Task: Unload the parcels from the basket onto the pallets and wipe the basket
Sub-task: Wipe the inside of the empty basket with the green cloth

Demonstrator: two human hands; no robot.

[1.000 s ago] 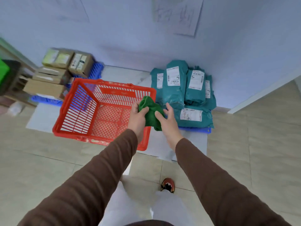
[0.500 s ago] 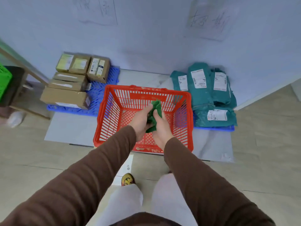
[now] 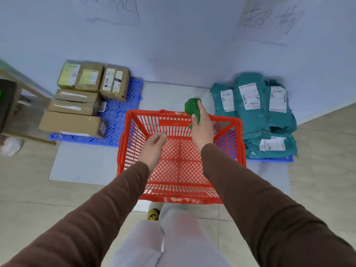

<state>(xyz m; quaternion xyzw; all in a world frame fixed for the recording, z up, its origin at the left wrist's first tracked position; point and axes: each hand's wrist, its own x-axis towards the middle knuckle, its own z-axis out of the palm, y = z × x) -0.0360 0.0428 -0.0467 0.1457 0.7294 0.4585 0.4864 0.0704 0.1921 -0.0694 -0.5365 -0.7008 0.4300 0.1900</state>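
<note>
A red plastic basket stands on the floor right in front of me, with nothing inside it. My right hand grips a bunched green cloth at the basket's far rim. My left hand hovers over the basket's inside, fingers loosely curled, holding nothing. Several brown cardboard boxes are stacked on a blue pallet at the left. Several teal mailer bags with white labels lie piled on a second blue pallet at the right.
A grey mat lies under the basket and pallets. The wall behind carries two papers with handwriting. A wooden frame and a dark object stand at the far left. My legs and one shoe are below the basket.
My left hand has let go of the cloth and dropped over the basket. My right hand carried the cloth up to the far rim. The view shifted so the basket sits centred.
</note>
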